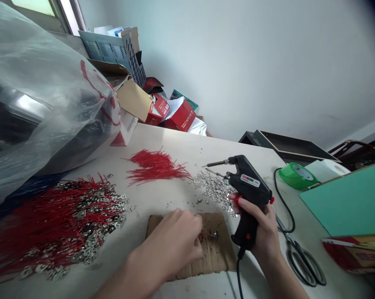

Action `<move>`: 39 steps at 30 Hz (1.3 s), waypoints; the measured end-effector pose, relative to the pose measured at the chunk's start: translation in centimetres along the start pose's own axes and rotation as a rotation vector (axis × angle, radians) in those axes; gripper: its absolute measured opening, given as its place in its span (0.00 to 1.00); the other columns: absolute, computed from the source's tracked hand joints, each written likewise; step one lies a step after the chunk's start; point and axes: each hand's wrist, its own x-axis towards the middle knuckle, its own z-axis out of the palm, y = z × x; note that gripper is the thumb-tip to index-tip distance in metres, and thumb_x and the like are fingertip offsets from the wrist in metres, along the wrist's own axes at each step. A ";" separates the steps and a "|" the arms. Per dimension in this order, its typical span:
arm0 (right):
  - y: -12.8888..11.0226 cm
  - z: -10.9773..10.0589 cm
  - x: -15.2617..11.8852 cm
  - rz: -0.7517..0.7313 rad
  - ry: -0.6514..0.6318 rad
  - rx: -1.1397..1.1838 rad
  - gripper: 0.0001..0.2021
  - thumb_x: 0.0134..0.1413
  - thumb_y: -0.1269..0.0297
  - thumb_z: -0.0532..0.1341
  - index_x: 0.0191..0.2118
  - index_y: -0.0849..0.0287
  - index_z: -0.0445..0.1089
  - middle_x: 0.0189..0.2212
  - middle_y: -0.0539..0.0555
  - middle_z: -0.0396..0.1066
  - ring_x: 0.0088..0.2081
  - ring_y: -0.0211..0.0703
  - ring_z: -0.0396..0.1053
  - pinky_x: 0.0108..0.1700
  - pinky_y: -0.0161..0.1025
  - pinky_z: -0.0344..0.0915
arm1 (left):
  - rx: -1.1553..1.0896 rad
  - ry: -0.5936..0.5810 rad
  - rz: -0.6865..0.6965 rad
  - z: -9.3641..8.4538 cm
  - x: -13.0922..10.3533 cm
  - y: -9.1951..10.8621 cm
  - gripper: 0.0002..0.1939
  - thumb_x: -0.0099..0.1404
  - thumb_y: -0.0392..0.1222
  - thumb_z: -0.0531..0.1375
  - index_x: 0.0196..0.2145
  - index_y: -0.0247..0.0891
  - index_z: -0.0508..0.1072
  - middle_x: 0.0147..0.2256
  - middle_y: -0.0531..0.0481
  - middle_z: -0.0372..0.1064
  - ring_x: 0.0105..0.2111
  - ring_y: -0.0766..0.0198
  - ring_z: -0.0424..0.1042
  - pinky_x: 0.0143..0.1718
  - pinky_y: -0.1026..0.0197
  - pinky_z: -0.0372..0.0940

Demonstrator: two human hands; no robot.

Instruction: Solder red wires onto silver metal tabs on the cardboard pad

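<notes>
My right hand [264, 222] is wrapped round the grip of a black soldering gun [248, 182], a finger by its red trigger. The gun's tip points left, above a scatter of small shiny metal parts [214, 187]. My left hand [171, 236] is closed over a piece of brown cardboard [218, 261]; its fingertips and whatever they pinch are hidden. Just right of those fingers, a small metal piece [215, 234] lies on the cardboard. Cut red wires [156, 166] lie in bunches farther back. To the left is a heap of red wires with metal terminals [90, 211] on their ends.
A large clear plastic bag [65, 95] bulges over the left of the table. Scissors [306, 261], green tape [298, 175] and a turquoise board [349, 199] are at the right. The gun's cord [239, 274] runs off the front. Red boxes [179, 114] stand at the back.
</notes>
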 end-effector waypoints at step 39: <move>0.4 -8.0 -13.8 0.189 0.084 -0.363 0.21 0.66 0.47 0.64 0.43 0.63 0.82 0.22 0.55 0.72 0.23 0.41 0.66 0.25 0.37 0.60 | -0.162 0.028 0.131 0.6 0.7 -0.4 0.08 0.59 0.31 0.57 0.29 0.40 0.74 0.31 0.52 0.77 0.29 0.62 0.70 0.29 0.59 0.54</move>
